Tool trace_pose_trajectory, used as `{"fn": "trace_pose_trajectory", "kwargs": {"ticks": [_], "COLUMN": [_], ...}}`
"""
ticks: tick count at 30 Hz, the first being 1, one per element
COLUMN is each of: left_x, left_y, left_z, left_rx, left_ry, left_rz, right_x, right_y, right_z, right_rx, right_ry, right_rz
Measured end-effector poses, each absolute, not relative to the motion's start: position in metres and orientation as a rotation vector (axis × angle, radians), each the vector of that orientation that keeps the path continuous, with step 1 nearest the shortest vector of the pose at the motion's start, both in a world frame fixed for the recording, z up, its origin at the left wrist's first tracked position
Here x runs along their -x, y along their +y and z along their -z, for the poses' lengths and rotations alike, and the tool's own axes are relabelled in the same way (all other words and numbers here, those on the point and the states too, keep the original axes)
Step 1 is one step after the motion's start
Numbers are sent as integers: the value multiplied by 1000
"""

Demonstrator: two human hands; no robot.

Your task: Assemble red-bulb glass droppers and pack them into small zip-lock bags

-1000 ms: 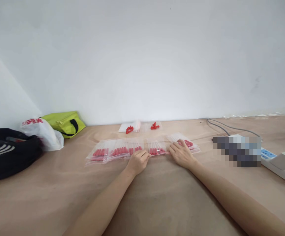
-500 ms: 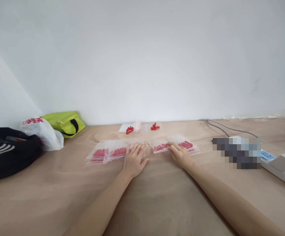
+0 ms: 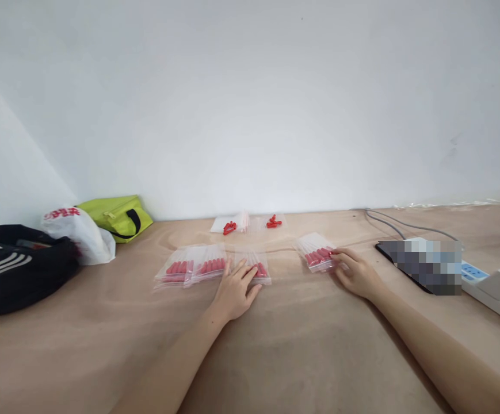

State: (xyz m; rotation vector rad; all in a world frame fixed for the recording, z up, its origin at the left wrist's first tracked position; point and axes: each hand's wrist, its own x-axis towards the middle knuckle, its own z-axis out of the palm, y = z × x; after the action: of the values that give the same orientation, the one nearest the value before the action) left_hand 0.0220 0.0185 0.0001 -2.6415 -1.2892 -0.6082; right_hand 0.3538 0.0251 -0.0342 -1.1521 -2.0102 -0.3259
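Note:
Small clear zip bags with several red capsule-shaped pieces in each lie in two groups. My left hand (image 3: pixel 235 290) rests flat, fingers spread, on the right end of the left group (image 3: pixel 213 264), over one fanned bag (image 3: pixel 259 269). To the right, a smaller stack of zip bags (image 3: pixel 317 255) lies at a slant. My right hand (image 3: pixel 359 277) holds this stack by its right edge, index finger on top and thumb at the near side. The exact contact under the fingers is partly hidden.
Near the wall lie loose red pieces (image 3: pixel 229 228) on pale bags, and a second red pile (image 3: pixel 273 221). A green bag (image 3: pixel 115 215), white plastic bag (image 3: pixel 86 238) and black bag (image 3: pixel 21 270) stand left. Right are a blurred dark flat object (image 3: pixel 424 267), power strip (image 3: pixel 497 290) and grey cables (image 3: pixel 399 218).
My right hand has moved right, from the stack's left side to its right edge. The bag it held now lies by my left hand. The right stack has shifted slightly left.

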Motion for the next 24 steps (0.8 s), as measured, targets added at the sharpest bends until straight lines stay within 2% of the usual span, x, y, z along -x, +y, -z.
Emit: {"fn": "trace_pose_trajectory", "kwargs": {"ticks": [5, 13, 18, 24], "left_x": [-33, -9, 7, -3], "left_y": [22, 21, 20, 27], "left_z": [4, 11, 18, 12], "left_rx": [2763, 2653, 2637, 2596], "left_ry": [-1249, -1316, -1282, -1066], "left_rz": [724, 841, 959, 852], "right_x": [-314, -222, -216, -222], "right_y": [14, 25, 39, 34], "right_z": [20, 21, 26, 26], "right_rx": [1172, 1023, 913, 869], "right_ry": [-1881, -2176, -2210, -2206], "right_rz": [561, 355, 372, 346]}}
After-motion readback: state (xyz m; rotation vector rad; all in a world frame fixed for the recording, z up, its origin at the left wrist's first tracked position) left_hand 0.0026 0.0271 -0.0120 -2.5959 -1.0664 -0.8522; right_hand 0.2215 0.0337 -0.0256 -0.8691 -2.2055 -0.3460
